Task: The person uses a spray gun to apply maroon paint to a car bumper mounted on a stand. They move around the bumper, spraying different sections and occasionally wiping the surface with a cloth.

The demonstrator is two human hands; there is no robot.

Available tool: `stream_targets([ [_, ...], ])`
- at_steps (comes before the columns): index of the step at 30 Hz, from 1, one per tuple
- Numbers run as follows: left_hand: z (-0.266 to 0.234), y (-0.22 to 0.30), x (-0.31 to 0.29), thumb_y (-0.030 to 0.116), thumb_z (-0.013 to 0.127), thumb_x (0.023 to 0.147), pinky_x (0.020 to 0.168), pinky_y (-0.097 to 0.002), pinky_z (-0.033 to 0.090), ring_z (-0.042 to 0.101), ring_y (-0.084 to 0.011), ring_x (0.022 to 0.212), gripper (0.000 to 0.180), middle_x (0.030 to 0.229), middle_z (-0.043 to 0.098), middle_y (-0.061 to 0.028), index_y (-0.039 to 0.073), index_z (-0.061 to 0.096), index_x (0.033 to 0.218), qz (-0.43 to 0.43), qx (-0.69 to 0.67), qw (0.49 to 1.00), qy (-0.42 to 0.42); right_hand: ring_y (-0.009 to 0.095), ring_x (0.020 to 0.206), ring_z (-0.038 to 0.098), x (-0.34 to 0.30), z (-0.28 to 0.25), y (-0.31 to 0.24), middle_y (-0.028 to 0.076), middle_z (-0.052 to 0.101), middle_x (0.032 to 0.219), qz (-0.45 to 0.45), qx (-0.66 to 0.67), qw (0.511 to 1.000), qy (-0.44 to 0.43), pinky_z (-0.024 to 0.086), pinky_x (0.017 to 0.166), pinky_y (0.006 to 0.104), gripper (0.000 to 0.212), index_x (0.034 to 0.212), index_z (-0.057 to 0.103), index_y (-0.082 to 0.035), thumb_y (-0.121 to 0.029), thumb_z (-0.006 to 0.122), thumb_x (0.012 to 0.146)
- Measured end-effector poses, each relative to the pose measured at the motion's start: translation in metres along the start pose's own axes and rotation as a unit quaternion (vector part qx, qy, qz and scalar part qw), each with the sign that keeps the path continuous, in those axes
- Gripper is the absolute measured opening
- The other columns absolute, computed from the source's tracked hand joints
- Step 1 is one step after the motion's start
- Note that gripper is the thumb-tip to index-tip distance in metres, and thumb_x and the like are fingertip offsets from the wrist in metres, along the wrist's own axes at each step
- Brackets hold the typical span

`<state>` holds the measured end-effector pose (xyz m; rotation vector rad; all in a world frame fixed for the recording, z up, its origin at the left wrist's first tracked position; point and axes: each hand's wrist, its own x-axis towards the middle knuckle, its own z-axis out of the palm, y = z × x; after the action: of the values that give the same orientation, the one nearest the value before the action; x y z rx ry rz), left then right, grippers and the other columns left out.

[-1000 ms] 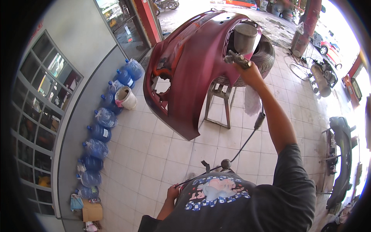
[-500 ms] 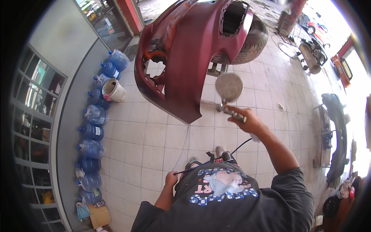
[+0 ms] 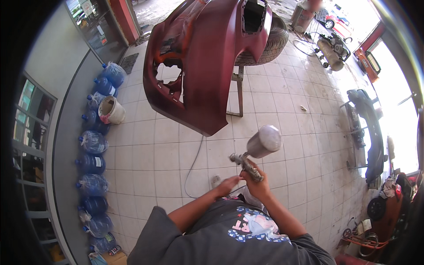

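My right hand (image 3: 258, 184) is closed round the handle of a metal spray gun (image 3: 245, 166), whose silvery cup (image 3: 265, 142) sits on top and tilts to the right. My left hand (image 3: 227, 185) meets it at the handle, fingers drawn together against the gun's lower part; what they pinch is hidden. A thin air hose (image 3: 191, 169) runs over the floor towards my hands. Just ahead stands a dark red car bumper (image 3: 207, 70), its near lower corner beyond the gun. Something white shows beneath my right hand.
A tyre (image 3: 265, 47) and a metal stand (image 3: 238, 92) are behind the bumper. Blue water jugs (image 3: 93, 142) and a white bucket (image 3: 113, 110) line the left wall. An air compressor (image 3: 331, 52) stands far right; a dark bumper (image 3: 369, 132) rests on a rack at right.
The spray gun has come down and back from beside the bumper towards my body. My left hand has moved from the hose at my left side up to the gun.
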<state>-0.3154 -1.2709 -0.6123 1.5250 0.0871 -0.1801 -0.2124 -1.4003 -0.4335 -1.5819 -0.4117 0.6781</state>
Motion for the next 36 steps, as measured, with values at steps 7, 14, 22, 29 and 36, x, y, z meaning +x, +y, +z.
stream_targets([
  [7,0.057,0.093,-0.047,0.05,0.041,0.109,0.109,-0.0356,0.042,0.052,-0.0189,0.128,0.069,0.144,0.052,-0.0125,0.002,0.028,0.157,-0.014,-0.323,0.944,-0.067,0.006,0.08,0.056,-0.04,0.032,-0.038,0.001,0.066,0.096,-0.109,-0.015,0.974,0.2,0.047,0.071,0.0211,0.047,0.143,0.054,-0.002,-0.007,0.065,0.098],
  [14,0.061,0.113,-0.155,0.027,0.081,0.084,0.101,-0.0377,0.047,0.062,-0.0203,0.113,0.072,0.122,0.065,-0.0113,0.003,0.046,0.142,0.007,-0.095,0.993,-0.063,0.01,0.073,0.06,-0.122,0.083,-0.014,0.005,0.067,0.096,-0.017,0.062,0.974,0.215,0.051,0.064,0.0275,0.032,0.132,0.053,-0.003,-0.016,0.059,0.104],
  [22,0.04,0.09,-0.248,0.023,0.082,0.081,0.099,-0.0378,0.05,0.063,-0.0219,0.115,0.067,0.123,0.065,-0.0122,0.002,0.049,0.136,-0.013,-0.039,0.999,-0.007,0.012,0.067,0.061,-0.18,0.165,0.032,0.005,0.062,0.105,0.001,0.112,0.985,0.134,0.051,0.064,0.0296,0.024,0.121,0.055,-0.001,-0.02,0.057,0.105],
  [29,-0.023,0.05,-0.228,0.029,0.079,0.09,0.103,-0.0367,0.047,0.058,-0.0174,0.121,0.065,0.133,0.061,-0.0079,0.002,0.049,0.141,-0.052,-0.089,0.977,-0.187,0.006,0.054,0.05,-0.142,0.202,0.04,0.003,0.061,0.093,-0.008,0.067,0.984,0.165,0.041,0.048,0.0237,0.025,0.111,0.056,-0.003,-0.028,0.057,0.106],
  [36,-0.153,0.023,-0.206,0.018,0.059,0.104,0.103,-0.0281,0.043,0.056,-0.0041,0.109,0.031,0.121,0.064,0.0058,0.007,0.06,0.134,-0.111,-0.255,0.926,-0.256,0.007,0.049,0.047,-0.069,0.271,0.033,0.003,0.061,0.088,0.043,0.055,0.973,0.221,0.04,0.046,0.0252,0.034,0.1,0.06,-0.003,-0.036,0.056,0.106],
])
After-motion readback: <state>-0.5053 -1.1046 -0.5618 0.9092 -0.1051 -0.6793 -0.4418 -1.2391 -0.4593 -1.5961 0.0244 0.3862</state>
